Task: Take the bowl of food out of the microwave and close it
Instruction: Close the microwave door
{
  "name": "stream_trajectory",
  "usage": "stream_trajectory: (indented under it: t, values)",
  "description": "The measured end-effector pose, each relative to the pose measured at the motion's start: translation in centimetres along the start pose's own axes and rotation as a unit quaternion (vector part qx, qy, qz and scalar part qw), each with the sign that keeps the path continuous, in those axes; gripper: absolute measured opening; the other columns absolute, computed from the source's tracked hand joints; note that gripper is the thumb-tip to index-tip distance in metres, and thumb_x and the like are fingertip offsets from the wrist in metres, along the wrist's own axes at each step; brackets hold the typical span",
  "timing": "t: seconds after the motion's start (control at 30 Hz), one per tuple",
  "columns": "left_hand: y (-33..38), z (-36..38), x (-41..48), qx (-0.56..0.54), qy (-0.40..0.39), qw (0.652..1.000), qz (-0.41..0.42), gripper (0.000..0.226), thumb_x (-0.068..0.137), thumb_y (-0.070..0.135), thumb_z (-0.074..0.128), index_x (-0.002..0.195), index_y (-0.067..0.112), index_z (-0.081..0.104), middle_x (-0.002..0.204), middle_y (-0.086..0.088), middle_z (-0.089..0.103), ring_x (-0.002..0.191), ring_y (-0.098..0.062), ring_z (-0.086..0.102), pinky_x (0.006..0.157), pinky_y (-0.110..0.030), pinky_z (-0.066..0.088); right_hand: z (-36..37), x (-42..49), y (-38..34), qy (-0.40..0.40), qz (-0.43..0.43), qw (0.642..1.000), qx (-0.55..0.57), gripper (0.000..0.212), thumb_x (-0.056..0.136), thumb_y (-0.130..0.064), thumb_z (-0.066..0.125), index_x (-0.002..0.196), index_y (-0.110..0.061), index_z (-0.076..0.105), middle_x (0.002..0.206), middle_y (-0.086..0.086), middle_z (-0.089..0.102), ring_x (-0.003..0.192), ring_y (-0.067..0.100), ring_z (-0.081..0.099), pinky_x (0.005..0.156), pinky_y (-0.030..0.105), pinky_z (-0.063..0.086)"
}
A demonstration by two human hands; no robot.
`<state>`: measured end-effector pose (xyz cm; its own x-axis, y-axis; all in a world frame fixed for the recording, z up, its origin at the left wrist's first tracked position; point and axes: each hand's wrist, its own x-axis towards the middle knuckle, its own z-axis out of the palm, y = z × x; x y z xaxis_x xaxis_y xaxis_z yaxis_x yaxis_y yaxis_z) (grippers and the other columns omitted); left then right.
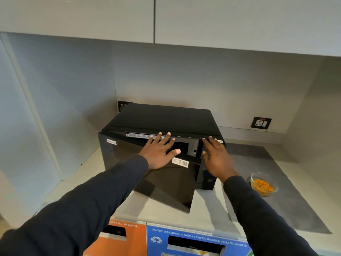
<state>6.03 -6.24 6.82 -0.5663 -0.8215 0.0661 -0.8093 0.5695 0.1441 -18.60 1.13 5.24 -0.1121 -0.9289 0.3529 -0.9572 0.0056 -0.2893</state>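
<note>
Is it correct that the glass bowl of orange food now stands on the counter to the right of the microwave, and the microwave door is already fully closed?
Not quite. The glass bowl does stand on the counter to the right of the microwave, but the head view shows the door ajar, swung partly outward, with the left hand flat on it.

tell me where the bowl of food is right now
In the head view the glass bowl of food sits on the grey mat on the counter, to the right of the microwave, beyond the right hand.
</note>
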Motion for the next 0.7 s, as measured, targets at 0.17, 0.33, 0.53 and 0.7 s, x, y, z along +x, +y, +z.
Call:
stream_trajectory:
  t: [0.17, 0.33, 0.53, 0.7]
  values:
    - [0.1, 0.2, 3.6, 0.031, 0.006, 0.999, -0.021, 0.089, 0.089, 0.077, 0.004, 0.16, 0.024, 0.001, 0.169, 0.001, -0.009, 0.155, -0.025, -0.01, 0.124, -0.049, -0.003, -0.6, 0.3, 0.2, -0.002, 0.008, 1.0, 0.018, 0.053, 0.104, -0.031, 0.041, 0.156, -0.022, 0.036, 0.165, 0.003, 0.032, 0.153, 0.023, 0.026, 0.12, 0.04, 0.028]
    - [0.1, 0.1, 5.9, 0.043, 0.016, 0.999, -0.03, 0.1, 0.081, 0.082, -0.001, 0.16, 0.02, 0.0, 0.169, -0.002, -0.005, 0.156, -0.026, -0.005, 0.125, -0.048, 0.001, -0.2, 0.4, 0.6, 0.029, 0.019, 0.999, 0.019, 0.055, 0.101, -0.049, 0.041, 0.152, -0.027, 0.041, 0.162, -0.002, 0.039, 0.15, 0.021, 0.033, 0.116, 0.048, 0.032]
    - [-0.4, 0.3, 6.5, 0.053, 0.021, 0.998, -0.008, 0.096, 0.086, 0.079, 0.003, 0.16, 0.018, 0.003, 0.17, -0.003, -0.003, 0.156, -0.024, -0.001, 0.125, -0.045, 0.004, 0.3, 0.1, 0.9, 0.056, 0.01, 0.987, 0.148, 0.049, 0.1, -0.041, 0.054, 0.147, -0.026, 0.051, 0.156, -0.003, 0.048, 0.146, 0.016, 0.036, 0.117, 0.038, 0.033]
    - [-0.5, 0.4, 6.6, 0.059, 0.026, 0.998, -0.003, 0.096, 0.085, 0.079, 0.002, 0.16, 0.018, 0.003, 0.17, -0.003, -0.001, 0.156, -0.024, 0.0, 0.125, -0.044, 0.005, 2.9, -4.7, 2.1, 0.232, 0.297, 0.646, 0.664, 0.026, 0.102, -0.04, 0.049, 0.101, -0.021, 0.066, 0.097, 0.002, 0.071, 0.096, 0.018, 0.068, 0.092, 0.034, 0.053]
